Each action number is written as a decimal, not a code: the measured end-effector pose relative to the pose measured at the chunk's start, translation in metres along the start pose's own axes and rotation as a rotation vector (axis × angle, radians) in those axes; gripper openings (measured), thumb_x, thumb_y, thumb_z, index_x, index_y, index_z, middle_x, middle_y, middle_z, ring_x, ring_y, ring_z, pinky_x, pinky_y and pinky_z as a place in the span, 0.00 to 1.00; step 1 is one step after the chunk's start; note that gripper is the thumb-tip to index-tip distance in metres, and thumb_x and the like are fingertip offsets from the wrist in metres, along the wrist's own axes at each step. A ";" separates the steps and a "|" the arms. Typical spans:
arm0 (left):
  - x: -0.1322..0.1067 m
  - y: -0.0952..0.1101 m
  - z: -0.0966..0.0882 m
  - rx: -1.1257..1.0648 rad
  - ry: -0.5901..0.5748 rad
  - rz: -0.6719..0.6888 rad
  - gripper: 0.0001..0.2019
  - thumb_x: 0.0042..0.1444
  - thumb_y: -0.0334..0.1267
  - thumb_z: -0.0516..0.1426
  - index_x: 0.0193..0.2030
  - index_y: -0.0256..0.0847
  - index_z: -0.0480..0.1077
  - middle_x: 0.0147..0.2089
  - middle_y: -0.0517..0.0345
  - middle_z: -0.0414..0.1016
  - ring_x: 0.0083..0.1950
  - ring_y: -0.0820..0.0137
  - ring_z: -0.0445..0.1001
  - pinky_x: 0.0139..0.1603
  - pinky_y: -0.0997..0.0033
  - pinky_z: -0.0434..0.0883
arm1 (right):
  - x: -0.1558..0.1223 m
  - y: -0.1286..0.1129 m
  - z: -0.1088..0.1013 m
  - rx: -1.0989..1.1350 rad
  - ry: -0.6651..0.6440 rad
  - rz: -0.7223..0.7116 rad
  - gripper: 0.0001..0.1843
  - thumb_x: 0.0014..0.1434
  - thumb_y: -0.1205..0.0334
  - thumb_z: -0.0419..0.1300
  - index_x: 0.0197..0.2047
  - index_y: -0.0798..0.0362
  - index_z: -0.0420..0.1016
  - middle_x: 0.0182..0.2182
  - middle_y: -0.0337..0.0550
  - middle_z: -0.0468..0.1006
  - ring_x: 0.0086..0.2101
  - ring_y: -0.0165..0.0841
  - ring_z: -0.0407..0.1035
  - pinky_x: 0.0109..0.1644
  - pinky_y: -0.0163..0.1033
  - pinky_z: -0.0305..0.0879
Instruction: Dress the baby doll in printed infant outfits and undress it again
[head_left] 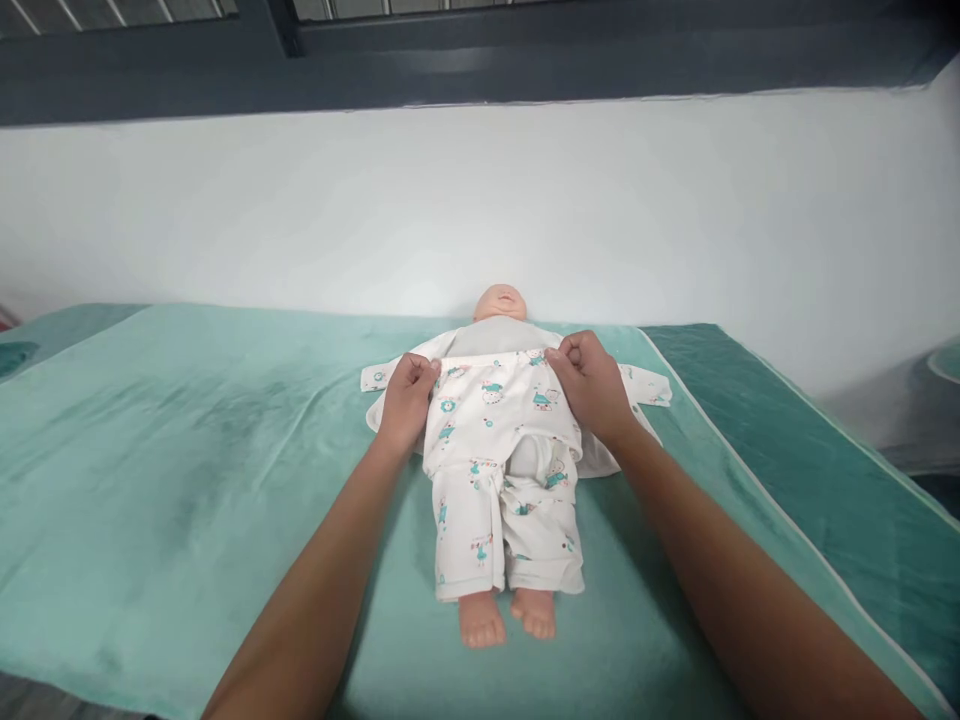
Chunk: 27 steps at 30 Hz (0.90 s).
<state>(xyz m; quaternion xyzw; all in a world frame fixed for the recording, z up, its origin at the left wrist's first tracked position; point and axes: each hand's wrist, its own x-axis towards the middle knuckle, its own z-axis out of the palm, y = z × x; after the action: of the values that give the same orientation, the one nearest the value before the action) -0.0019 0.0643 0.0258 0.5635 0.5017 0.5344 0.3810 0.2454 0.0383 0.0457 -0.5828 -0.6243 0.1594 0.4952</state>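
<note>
A baby doll (501, 302) lies on its back with its head toward the wall and its bare feet toward me. White printed baby pants (491, 420) cover its legs, and their waistband is stretched across its belly. My left hand (409, 393) pinches the waistband at its left corner. At the right corner my right hand (589, 383) grips the same band between thumb and fingers. Beneath the pants, a white baby shirt (646, 386) is spread open with both sleeves out to the sides. The doll's arms are hidden.
A light green blanket (187, 480) lies under the doll. Darker green cloth (795, 450) shows along the right side. A white wall (375, 210) rises behind, with a dark metal beam (480, 70) above it.
</note>
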 end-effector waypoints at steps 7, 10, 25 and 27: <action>0.001 -0.018 0.002 0.173 -0.062 -0.020 0.13 0.57 0.48 0.55 0.30 0.42 0.61 0.29 0.63 0.64 0.33 0.71 0.62 0.34 0.72 0.59 | -0.001 0.016 0.018 0.221 -0.072 0.164 0.18 0.57 0.43 0.59 0.30 0.50 0.64 0.20 0.32 0.60 0.23 0.27 0.54 0.28 0.34 0.52; 0.000 -0.020 -0.001 0.233 -0.126 -0.003 0.11 0.58 0.46 0.55 0.31 0.42 0.62 0.29 0.64 0.64 0.32 0.72 0.61 0.34 0.72 0.58 | -0.001 0.021 0.016 0.319 -0.142 0.212 0.20 0.55 0.42 0.60 0.30 0.51 0.66 0.22 0.34 0.64 0.25 0.27 0.57 0.28 0.33 0.54; 0.005 -0.024 -0.005 0.179 -0.243 -0.069 0.19 0.56 0.44 0.57 0.54 0.42 0.67 0.54 0.50 0.74 0.52 0.62 0.74 0.54 0.61 0.68 | -0.017 0.037 -0.023 0.585 -0.584 0.288 0.23 0.45 0.58 0.70 0.43 0.50 0.66 0.42 0.40 0.72 0.34 0.29 0.67 0.33 0.33 0.65; 0.005 -0.025 -0.005 0.204 -0.235 -0.081 0.24 0.56 0.44 0.57 0.59 0.43 0.64 0.57 0.49 0.73 0.53 0.61 0.74 0.56 0.59 0.68 | -0.018 0.037 -0.017 0.531 -0.546 0.302 0.21 0.47 0.59 0.67 0.42 0.49 0.64 0.39 0.37 0.71 0.30 0.26 0.64 0.29 0.31 0.61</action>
<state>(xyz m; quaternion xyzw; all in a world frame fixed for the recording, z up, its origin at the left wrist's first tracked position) -0.0111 0.0734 0.0036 0.6373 0.5276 0.3953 0.3990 0.2771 0.0258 0.0176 -0.4560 -0.5773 0.5347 0.4158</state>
